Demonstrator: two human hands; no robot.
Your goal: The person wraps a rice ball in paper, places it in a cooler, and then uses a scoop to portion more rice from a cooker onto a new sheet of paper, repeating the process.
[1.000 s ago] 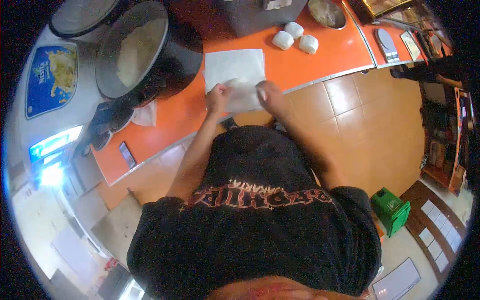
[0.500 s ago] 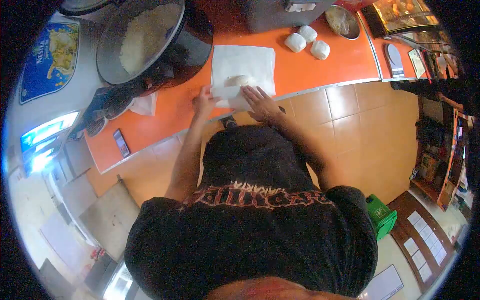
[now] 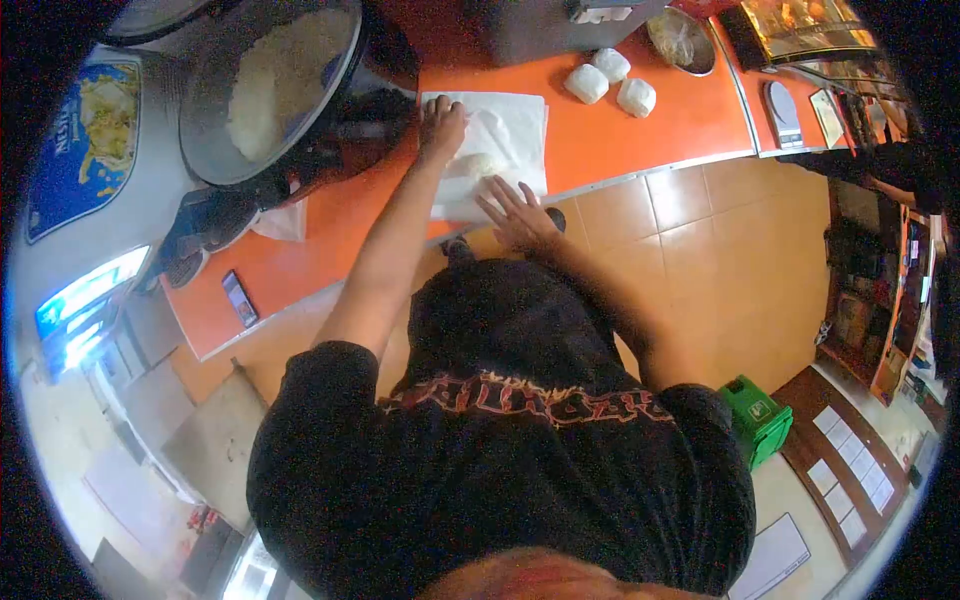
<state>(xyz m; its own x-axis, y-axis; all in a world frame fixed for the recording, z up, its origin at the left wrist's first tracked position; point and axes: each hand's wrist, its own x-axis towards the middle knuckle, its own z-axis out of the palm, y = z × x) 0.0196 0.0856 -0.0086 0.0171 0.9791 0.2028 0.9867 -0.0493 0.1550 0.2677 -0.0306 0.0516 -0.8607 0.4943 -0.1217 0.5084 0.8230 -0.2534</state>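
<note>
White paper sheets (image 3: 525, 125) lie stacked on the orange counter, with a pale mound of rice (image 3: 478, 166) near their front edge. My left hand (image 3: 442, 125) is at the back left corner of the paper, its fingers closed on the top sheet, which is creased and partly lifted. My right hand (image 3: 522, 212) rests by the front right of the mound, fingers spread, the fingertips close to the rice. Three white wrapped bundles (image 3: 636, 97) sit together on the counter to the right of the paper.
A large pot of rice (image 3: 265, 95) stands at the back left. On the counter (image 3: 690, 130) are a metal bowl (image 3: 682, 42), a scale (image 3: 782, 112) and, far left, a phone (image 3: 240, 298). A person's dark sleeve (image 3: 885, 160) shows at the far right.
My left hand has moved from the paper's front left edge to its back left corner, and the top sheet has shifted. My right hand has stayed near the mound, its fingers now more spread.
</note>
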